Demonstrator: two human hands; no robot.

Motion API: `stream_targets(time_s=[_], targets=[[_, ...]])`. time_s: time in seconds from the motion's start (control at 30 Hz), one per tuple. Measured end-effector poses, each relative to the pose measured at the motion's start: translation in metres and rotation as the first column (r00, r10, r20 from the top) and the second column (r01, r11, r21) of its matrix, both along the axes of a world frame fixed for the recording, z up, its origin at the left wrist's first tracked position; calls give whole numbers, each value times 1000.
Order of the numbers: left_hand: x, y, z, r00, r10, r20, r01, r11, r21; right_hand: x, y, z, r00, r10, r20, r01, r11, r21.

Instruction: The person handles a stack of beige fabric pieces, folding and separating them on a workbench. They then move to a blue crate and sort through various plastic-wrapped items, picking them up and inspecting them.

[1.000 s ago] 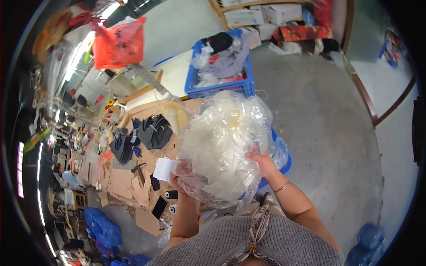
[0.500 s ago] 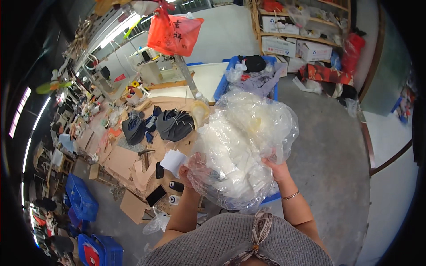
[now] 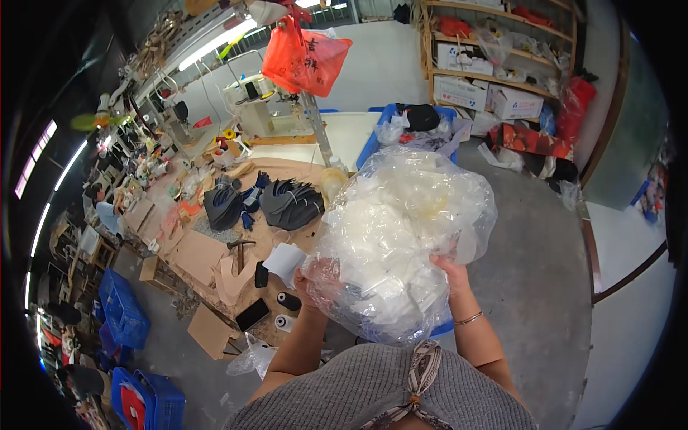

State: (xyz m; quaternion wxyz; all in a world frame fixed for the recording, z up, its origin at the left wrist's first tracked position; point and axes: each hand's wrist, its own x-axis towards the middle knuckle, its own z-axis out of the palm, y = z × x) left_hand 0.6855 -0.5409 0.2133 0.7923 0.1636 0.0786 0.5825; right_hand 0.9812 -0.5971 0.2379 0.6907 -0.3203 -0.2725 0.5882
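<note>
Held: bulging clear plastic bag with white contents (image 3: pixel 401 229), raised between both hands by the cluttered tan worktop (image 3: pixel 304 235).
Left hand (image 3: pixel 315 283): I see fingers clamped on its left side, partly veiled by film.
Right hand (image 3: pixel 450 271): clamped on its right side.

The bag (image 3: pixel 401 236) is between the left hand (image 3: pixel 311 283) and the right hand (image 3: pixel 450 272). Left of the bag is the table (image 3: pixel 304 239); on it, paper (image 3: pixel 284 262) lies near the bag, with a hammer (image 3: pixel 241 249) and a phone (image 3: pixel 251 314) farther left. Behind the bag stands a crate (image 3: pixel 370 148); farther behind, rightward, a shelf (image 3: pixel 429 64). Partly hidden beneath the bag is perhaps a bin (image 3: pixel 444 329).
</note>
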Motion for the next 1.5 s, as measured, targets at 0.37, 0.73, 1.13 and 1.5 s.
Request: stream_targets(time_s=[0.37,0.73,1.13,1.5], targets=[[0,-4,13,993,1,118,-9,998,68,-14,4,15,1000,9,0,-9,999,53],[23,17,-51,512,225,-829,-17,968,252,-37,18,-73,835,-195,514,241,970,-24],[53,-7,-225,560,-580,-591,82,749,-657,-109,-57,-292,481,184,857,54,970,-239],[54,11,-430,468,-461,-754,-54,837,-545,-55,-50,-455,338,438,833,-102,897,-430]])
